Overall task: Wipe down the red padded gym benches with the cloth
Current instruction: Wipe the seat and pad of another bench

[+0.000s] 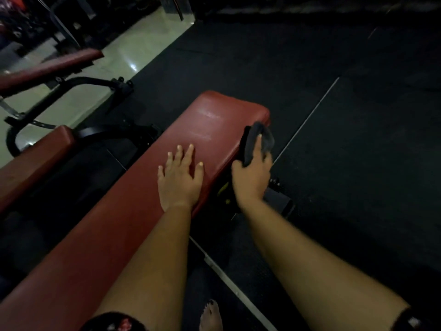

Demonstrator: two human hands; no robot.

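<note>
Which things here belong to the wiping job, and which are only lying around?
For the job: dark cloth, gripped by the right hand; nearest red bench, under the flat left hand; second red bench beside it; third red bench farther back.

Only lying around: black floor mat; pale tiled floor; black metal frame.

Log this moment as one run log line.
left hand: flat on red bench | right hand: grips dark cloth at bench's right edge

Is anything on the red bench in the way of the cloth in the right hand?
Only the left hand, lying flat on the bench pad just left of the cloth; nothing else shows on the pad.
</note>
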